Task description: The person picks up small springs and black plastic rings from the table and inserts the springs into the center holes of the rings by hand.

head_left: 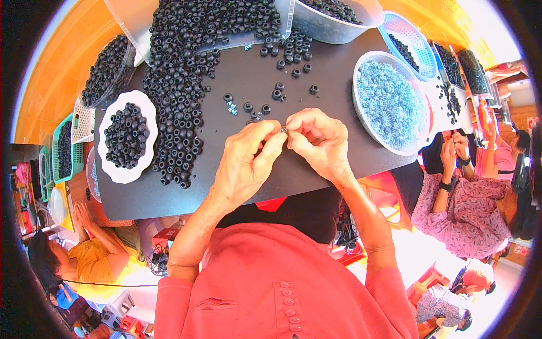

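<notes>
In front of my chest, over the dark table [186,206], my left hand [251,152] and my right hand [320,141] meet, fingertips pinched together. Between them shows a tiny shiny coil [283,130], apparently a metal spring; the fingers cover most of it. Something dark sits under my left fingers, too hidden to name. Just beyond lie several loose round black pieces with holes, like beads [266,109], and a few small springs [231,108]. A white bowl [361,116] of pale bluish springs [390,101] stands to the right.
Black beads [178,121] spill from a clear bin [288,17] at the far side. A white scalloped plate [106,161] of beads is at left. Other filled bowls and baskets [412,34] ring the table. People sit at left [99,248] and right [466,198].
</notes>
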{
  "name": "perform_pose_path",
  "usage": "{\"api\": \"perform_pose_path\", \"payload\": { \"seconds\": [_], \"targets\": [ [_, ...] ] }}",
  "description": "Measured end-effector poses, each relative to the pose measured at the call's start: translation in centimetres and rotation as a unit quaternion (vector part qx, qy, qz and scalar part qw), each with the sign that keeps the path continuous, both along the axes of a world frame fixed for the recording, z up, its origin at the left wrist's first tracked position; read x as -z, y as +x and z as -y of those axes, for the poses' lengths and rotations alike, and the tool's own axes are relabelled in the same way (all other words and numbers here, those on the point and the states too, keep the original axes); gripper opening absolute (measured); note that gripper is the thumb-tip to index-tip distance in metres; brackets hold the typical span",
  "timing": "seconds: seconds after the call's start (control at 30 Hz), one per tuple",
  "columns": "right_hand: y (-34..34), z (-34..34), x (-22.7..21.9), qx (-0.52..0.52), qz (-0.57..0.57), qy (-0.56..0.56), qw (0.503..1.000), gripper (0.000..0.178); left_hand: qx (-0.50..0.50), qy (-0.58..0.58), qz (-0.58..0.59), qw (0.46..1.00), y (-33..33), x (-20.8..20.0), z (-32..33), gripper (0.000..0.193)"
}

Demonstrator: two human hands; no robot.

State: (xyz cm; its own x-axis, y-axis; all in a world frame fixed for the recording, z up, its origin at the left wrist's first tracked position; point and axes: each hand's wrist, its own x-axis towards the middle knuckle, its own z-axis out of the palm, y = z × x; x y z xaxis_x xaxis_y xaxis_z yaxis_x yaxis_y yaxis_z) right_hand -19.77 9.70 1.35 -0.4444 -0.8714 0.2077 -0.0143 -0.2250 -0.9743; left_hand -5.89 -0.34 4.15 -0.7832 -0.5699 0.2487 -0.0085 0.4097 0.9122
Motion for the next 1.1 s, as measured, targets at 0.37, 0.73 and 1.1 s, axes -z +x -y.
{"api": "perform_pose_path", "payload": {
  "seconds": [0.37, 0.73, 1.1],
  "targets": [
    [0.1, 0.0, -0.5, -0.016, 0.037, 0.001, 0.999, 0.015, 0.022, 0.055, -0.013, 0.998, 0.0, 0.4, 0.0, 0.006],
    [0.0, 0.0, 0.0, -0.001, 0.056, 0.015, 0.998, 0.012, 0.004, 0.003, -0.021, 1.0, -0.1, 0.7, 0.0, 0.021],
    [0.2, 0.1, 0.2, 0.018, -0.026, -0.022, 0.999, 0.014, 0.006, 0.063, -0.002, 0.998, -0.2, 0.1, -0.3, 0.011]
  ]
}}
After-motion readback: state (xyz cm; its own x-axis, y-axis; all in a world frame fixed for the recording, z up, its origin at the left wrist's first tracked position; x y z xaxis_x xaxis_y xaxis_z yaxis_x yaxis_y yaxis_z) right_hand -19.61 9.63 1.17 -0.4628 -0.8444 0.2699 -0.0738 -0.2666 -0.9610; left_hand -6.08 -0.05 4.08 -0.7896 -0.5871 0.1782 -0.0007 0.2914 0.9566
